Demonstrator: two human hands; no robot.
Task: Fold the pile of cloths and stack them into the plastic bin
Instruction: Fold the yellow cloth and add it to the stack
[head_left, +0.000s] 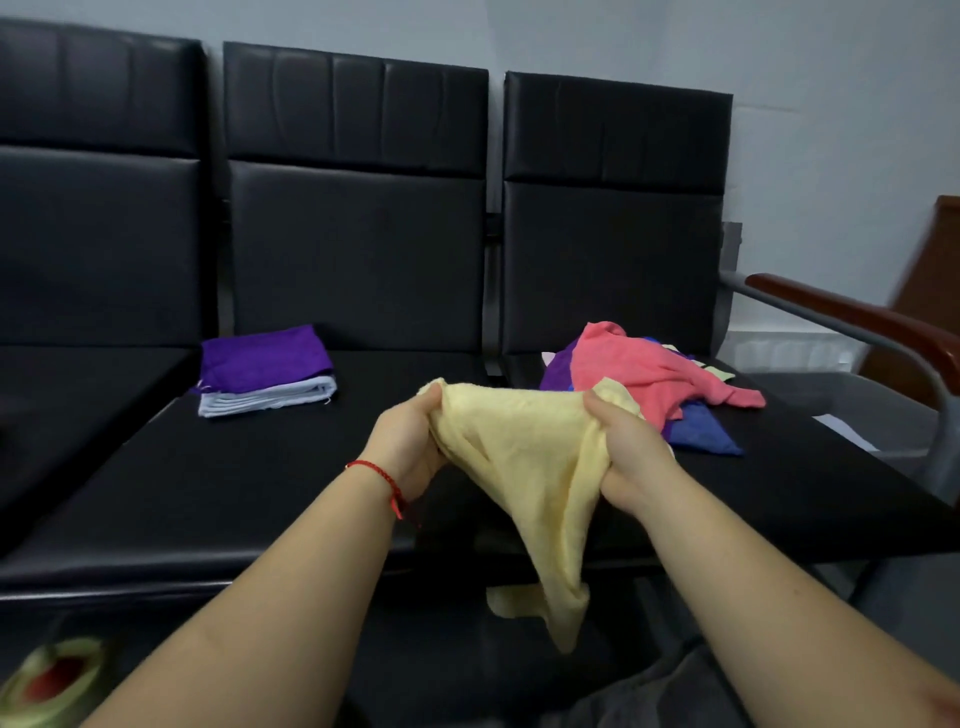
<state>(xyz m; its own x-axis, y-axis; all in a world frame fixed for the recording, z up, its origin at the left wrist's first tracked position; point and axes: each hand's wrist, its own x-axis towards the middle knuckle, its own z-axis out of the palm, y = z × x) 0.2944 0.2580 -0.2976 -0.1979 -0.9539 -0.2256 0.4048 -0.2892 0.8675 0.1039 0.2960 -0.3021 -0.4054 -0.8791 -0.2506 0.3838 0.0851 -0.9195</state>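
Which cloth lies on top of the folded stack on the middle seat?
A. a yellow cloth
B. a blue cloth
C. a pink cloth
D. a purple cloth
D: the purple cloth lies folded on top of the white cloths, while the yellow cloth hangs from both hands.

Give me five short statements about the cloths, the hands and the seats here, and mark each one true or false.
1. Both the left hand and the right hand grip the yellow cloth. True.
2. The yellow cloth lies flat on the seat. False: it hangs from the hands.
3. A purple cloth tops the folded stack. True.
4. The pink cloth is neatly folded. False: it lies crumpled on the unfolded pile.
5. The folded stack sits in a plastic bin. False: it rests on the black seat.
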